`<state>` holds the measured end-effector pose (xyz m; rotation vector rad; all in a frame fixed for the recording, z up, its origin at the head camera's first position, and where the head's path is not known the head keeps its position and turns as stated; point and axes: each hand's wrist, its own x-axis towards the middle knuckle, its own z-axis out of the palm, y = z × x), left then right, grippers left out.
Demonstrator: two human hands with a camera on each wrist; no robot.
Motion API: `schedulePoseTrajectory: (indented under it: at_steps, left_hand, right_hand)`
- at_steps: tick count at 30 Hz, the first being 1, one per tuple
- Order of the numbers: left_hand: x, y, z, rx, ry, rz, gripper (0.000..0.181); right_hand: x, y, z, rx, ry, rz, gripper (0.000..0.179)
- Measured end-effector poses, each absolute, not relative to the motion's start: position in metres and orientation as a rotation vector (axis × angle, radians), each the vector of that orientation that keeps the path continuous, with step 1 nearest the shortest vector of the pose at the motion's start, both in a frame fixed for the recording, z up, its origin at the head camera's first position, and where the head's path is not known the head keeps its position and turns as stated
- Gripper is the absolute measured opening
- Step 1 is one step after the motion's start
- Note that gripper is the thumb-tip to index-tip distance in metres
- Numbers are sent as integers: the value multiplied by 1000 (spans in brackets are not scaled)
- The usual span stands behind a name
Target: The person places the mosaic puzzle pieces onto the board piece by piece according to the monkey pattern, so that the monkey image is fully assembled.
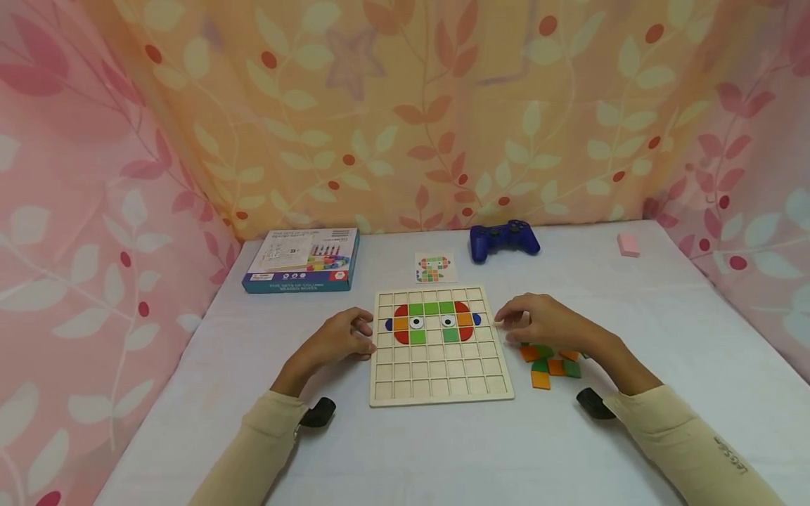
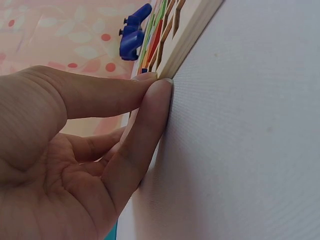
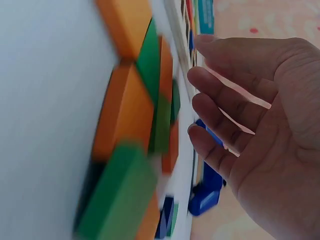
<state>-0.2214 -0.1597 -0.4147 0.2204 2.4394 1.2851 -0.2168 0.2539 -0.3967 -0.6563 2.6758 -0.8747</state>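
My left hand [image 1: 338,334] is at the left edge of a wooden grid board [image 1: 436,390]. In the left wrist view, the thumb and a fingertip [image 2: 161,95] pinch at the board's rim. Red, green, orange and blue tiles with two eye tiles [image 1: 448,322] make a face in the upper rows. My right hand [image 1: 538,320] hovers by the right edge, its relaxed fingers [image 3: 210,107] holding nothing. Under its wrist lie several loose orange and green tiles [image 1: 555,367], some partly hidden.
Behind the board lies a picture card [image 1: 435,268] showing a coloured tile figure. A flat game box [image 1: 302,260] sits at the back left. A blue game controller [image 1: 503,240] and a small pink block [image 1: 628,244] are toward the back right. Patterned curtains [image 1: 405,105] enclose the white table.
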Motion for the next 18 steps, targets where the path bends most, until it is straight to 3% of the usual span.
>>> schedulePoseTrajectory:
  at_steps: [18]
  left_hand:
    - [-222,-160,-417,210,2447,1284,58]
  right_hand:
    - [-202,297,-399,-614,2780,-762,32]
